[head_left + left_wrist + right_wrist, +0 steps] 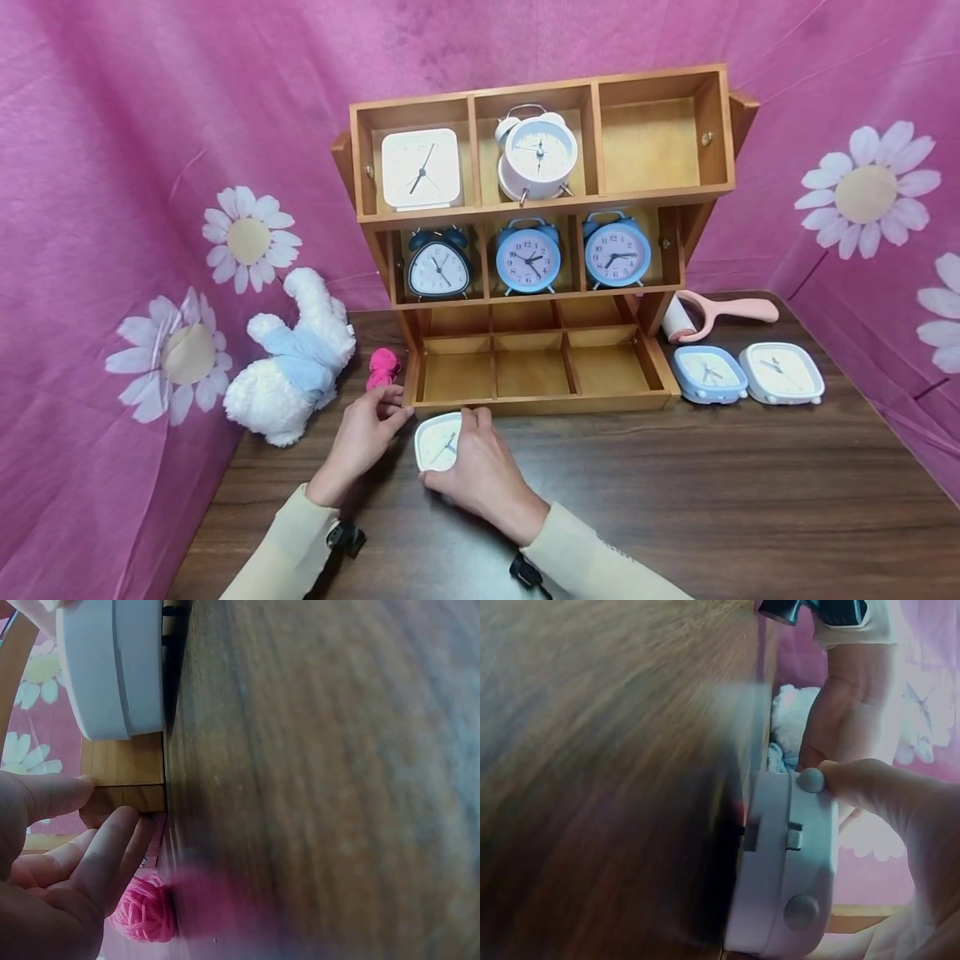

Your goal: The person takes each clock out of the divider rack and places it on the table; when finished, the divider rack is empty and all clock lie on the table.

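A white square alarm clock (433, 443) sits low over the table in front of the shelf's left end. My right hand (491, 467) grips it, thumb at the near edge and fingers at the far edge. Two round feet and a small switch show on the clock's side (780, 870) in the right wrist view. My left hand (365, 435) holds the front left corner of the wooden display shelf (540, 406), with thumb and fingertips on the wood (124, 796). A pink yarn ball (144, 909) lies beyond those fingers.
Clocks stand in the shelf's upper tiers, including a white square one (422, 169) and a dark one (438, 268). At right lie a blue clock (708, 375), another white clock (782, 372) and a pink-handled lint roller (738, 310). A white plush toy (296, 358) lies left.
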A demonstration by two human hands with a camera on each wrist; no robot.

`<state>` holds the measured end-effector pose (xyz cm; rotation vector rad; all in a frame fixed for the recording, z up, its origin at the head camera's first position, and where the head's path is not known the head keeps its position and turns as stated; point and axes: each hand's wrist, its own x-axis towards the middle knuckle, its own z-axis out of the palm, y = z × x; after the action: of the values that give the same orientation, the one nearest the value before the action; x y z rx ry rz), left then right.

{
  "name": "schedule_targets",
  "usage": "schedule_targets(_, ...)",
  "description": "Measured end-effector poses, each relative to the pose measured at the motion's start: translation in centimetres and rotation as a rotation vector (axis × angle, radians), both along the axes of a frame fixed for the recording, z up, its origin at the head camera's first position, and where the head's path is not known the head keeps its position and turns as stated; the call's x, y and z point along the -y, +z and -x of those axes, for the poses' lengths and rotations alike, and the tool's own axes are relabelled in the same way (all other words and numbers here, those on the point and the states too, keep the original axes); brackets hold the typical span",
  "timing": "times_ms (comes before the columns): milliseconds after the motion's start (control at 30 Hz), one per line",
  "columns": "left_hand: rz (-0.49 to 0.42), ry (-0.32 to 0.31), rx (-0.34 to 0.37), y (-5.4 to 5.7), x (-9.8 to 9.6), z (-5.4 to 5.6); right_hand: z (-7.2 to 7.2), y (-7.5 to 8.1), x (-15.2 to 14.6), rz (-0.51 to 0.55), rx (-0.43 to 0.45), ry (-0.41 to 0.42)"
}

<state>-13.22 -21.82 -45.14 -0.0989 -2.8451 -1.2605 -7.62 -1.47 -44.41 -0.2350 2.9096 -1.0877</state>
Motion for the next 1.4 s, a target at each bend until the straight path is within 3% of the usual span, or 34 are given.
schedule_targets(233,-0.002,0.002,-0.009,0.0,0.0,-0.1,0.1,0.0,-0.1,-0.027,-0.015,-0.006)
schedule_targets(600,-0.009,0.007,-0.012,-0.1,-0.1,-0.2,-0.5,-0.5,-0.7,-0.068,-0.131,0.026)
schedule_targets(933,-0.008,0.018,-0.019,-0.2,-0.2,-0.2,-0.5,-0.8,-0.8,-0.06,-0.123,0.014)
schedule_targets(1200,-0.009,0.01,-0.031,-0.2,-0.2,-0.2,-0.8,-0.8,-1.2,-0.036,-0.228,-0.012)
schedule_targets(1400,-0.002,0.016,-0.026,-0.3,-0.2,-0.2,-1.0,0.2,-1.5,-0.003,-0.239,0.004)
